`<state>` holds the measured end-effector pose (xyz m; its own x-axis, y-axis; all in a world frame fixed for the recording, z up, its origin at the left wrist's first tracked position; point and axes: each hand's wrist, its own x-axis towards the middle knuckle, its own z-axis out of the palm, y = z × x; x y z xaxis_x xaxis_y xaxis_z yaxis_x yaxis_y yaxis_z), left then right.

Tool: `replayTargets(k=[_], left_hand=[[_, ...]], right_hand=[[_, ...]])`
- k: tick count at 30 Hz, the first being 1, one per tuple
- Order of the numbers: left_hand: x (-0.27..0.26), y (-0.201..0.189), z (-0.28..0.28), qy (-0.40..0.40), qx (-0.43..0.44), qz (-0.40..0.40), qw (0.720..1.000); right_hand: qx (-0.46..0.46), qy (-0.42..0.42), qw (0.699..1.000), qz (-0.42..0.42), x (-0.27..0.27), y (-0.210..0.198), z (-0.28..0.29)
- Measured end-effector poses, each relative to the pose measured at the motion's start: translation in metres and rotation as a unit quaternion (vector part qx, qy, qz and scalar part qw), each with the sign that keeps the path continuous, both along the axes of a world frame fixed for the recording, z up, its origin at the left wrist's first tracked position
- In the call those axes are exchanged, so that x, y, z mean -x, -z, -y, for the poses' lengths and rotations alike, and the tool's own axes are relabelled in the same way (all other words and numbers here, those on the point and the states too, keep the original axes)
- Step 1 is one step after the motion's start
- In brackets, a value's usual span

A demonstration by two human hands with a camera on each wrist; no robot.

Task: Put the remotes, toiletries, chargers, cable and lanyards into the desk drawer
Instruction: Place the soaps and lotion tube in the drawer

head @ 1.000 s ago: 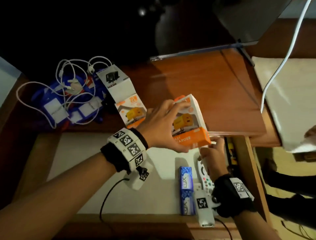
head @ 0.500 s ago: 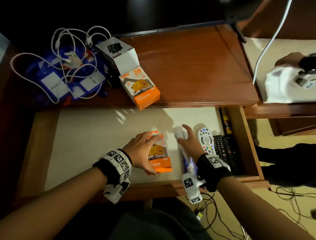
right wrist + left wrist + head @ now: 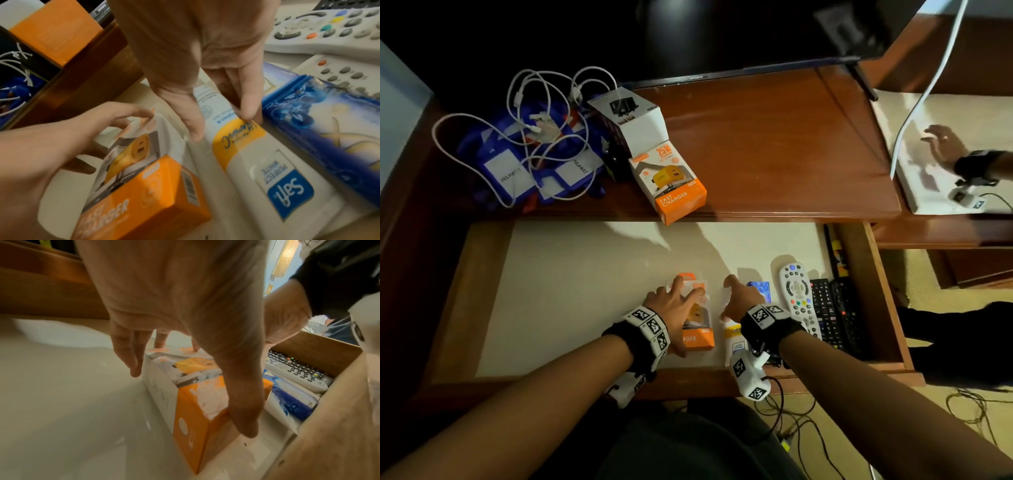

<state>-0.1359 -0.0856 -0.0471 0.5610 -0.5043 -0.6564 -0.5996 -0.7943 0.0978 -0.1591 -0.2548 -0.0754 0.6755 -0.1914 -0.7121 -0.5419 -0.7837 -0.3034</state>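
In the open desk drawer an orange-and-white charger box lies flat. My left hand rests over it with spread, nearly straight fingers, thumb along its right side. Right of it lies a white toiletry tube; my right hand pinches it between thumb and fingertips. A blue box, a white remote and black remotes lie further right. On the desk top sit a second orange charger box, a white box, a white cable and blue lanyards.
The drawer's left half shows bare pale lining. A dark TV stands at the desk's back. Another person's hand rests on a white surface at the right, beside a hanging white cord. Cords trail on the floor.
My left hand has brought the charger box from the desk edge down onto the drawer floor. My right hand has laid the white tube flat beside the blue box.
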Motion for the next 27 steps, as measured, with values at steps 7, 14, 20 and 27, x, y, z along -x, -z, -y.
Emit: replayTargets(k=[7,14,20,27], left_hand=[[0.005,0.003,0.008,0.017,-0.022,0.008,1.0],[0.006,0.005,0.015,0.004,-0.011,-0.03,0.999],[0.009,0.008,0.026,0.019,0.02,-0.055,0.998],[0.008,0.014,0.025,-0.016,0.057,-0.086,0.995]], right_hand=[[0.056,-0.086,0.995,0.018,-0.001,0.004,-0.002],[0.107,-0.167,0.98,0.012,-0.003,0.004,0.011],[0.1,-0.235,0.965,0.055,-0.006,0.006,0.023],[0.102,-0.264,0.957,0.069,-0.007,0.005,0.02]])
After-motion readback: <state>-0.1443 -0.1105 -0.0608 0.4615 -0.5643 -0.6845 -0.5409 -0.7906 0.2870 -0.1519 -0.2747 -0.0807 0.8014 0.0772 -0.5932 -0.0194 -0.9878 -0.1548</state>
